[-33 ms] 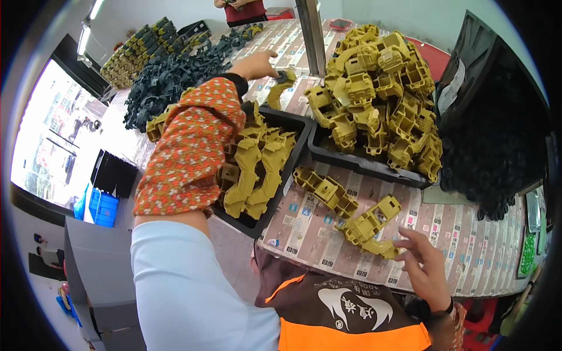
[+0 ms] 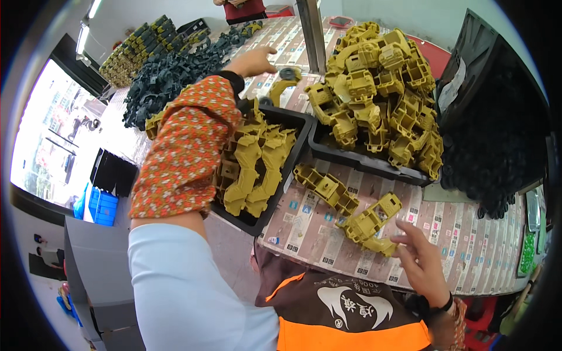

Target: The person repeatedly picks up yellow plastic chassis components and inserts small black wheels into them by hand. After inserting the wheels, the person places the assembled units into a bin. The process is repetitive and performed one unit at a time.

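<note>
My left hand (image 2: 255, 62) reaches over the far side of the table, its fingers stretched out and nothing seen in them. Just right of it stands a curved yellow plastic part (image 2: 282, 88) with a dark round piece on top. My right hand (image 2: 422, 262) is open near the front edge, thumb and fingers apart. Its fingertips are beside the end of a yellow plastic housing (image 2: 372, 221) with a curved arm; whether they touch is unclear. Another yellow housing (image 2: 328, 188) lies to the left of that one.
A black tray (image 2: 304, 136) below my left arm holds several yellow parts. Right of it, a black tray (image 2: 374, 161) is heaped with yellow housings (image 2: 374, 88). A metal post (image 2: 311, 35) rises at the back. Dark parts (image 2: 170, 82) pile up far left; another person (image 2: 244, 8) stands behind.
My left hand has shifted very slightly left, away from the curved part with the dark piece. My right hand stays almost in place.
</note>
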A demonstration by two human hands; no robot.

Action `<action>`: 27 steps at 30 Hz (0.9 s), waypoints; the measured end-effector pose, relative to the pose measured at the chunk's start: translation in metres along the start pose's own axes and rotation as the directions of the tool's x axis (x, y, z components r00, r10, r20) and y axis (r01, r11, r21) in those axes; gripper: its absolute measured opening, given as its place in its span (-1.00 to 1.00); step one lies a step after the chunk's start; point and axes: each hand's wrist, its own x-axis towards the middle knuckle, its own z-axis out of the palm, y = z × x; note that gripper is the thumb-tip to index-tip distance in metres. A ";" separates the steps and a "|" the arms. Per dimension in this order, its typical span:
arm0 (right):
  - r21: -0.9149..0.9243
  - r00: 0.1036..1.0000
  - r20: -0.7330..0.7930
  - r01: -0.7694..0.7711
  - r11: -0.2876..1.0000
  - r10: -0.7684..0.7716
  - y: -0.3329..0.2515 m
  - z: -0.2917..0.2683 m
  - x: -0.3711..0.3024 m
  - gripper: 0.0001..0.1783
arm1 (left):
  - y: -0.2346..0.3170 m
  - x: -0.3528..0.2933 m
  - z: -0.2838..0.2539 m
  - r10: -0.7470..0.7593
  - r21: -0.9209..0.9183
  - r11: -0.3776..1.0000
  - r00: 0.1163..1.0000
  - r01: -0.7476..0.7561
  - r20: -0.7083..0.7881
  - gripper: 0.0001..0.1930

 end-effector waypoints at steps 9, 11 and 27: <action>-0.153 1.000 0.004 0.025 0.988 -0.024 0.025 0.027 0.031 -0.38 | 0.171 -0.169 -0.060 0.018 -0.582 0.810 0.991 0.064 0.135 -0.71; -0.195 1.000 -0.002 0.027 0.980 -0.029 0.028 0.027 0.036 -0.39 | 0.242 -0.208 -0.062 0.104 -0.582 0.775 0.861 0.244 0.498 -0.66; -0.144 0.872 -0.120 0.458 0.877 -0.475 0.065 0.025 0.015 -0.64 | 0.332 -0.233 0.099 0.128 -0.579 0.800 0.898 0.158 0.422 0.01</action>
